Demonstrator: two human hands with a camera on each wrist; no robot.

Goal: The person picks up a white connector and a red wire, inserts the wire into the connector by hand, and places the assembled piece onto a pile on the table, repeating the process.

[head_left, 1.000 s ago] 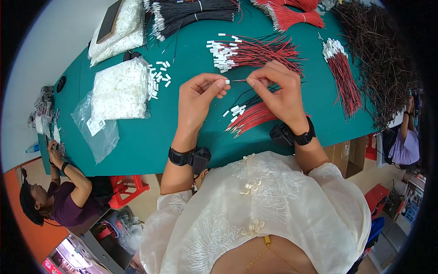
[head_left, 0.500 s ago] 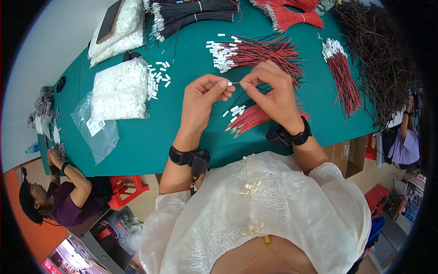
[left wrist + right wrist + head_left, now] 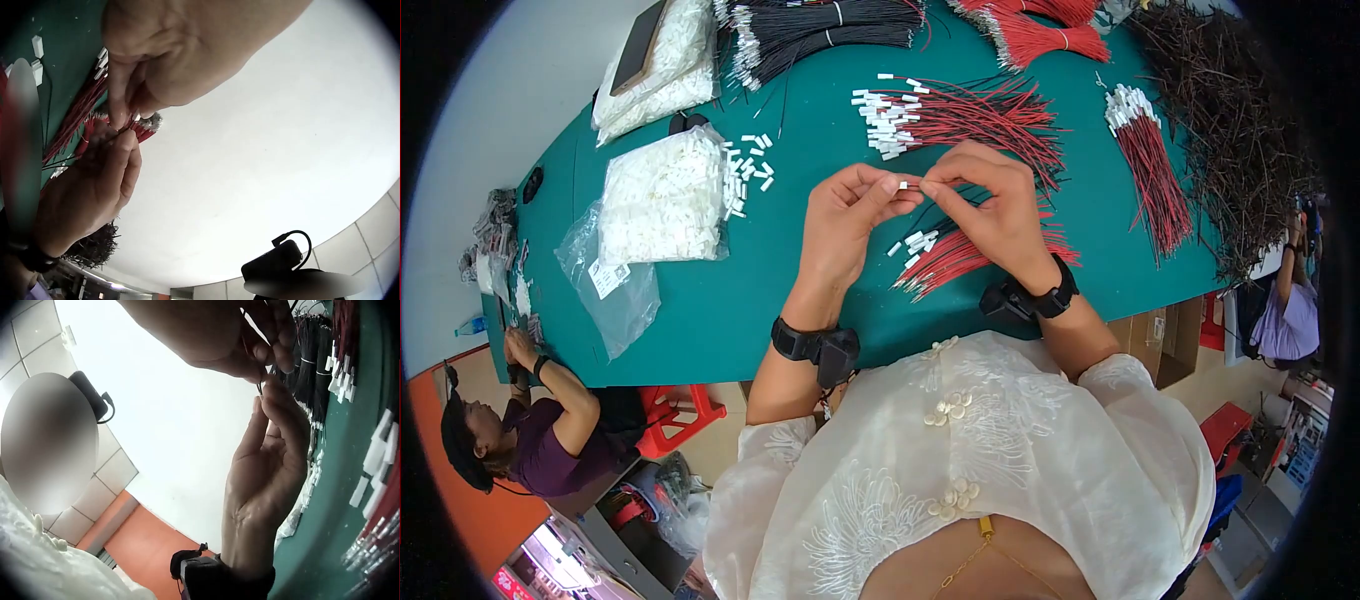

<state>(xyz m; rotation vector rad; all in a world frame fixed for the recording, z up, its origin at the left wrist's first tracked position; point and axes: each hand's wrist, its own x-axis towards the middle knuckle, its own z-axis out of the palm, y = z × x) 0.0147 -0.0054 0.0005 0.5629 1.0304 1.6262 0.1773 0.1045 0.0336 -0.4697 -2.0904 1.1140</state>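
Above the green table, my left hand pinches a small white connector between thumb and forefinger. My right hand pinches a thin wire end, which meets the connector; the fingertips of both hands almost touch. The wire trails down under the right palm toward a loose pile of red wires on the table. In the right wrist view the left hand rises with its fingertips against those of the right hand. The left wrist view shows both pinches close together.
A bag of white connectors lies left, loose ones beside it. Finished red wires with white ends lie beyond the hands. Black wire bundles and more red bundles lie further back. Other people work at the left and right edges.
My hands have come together: the right hand moved left and brought the wire end up to the connector held in the left hand.
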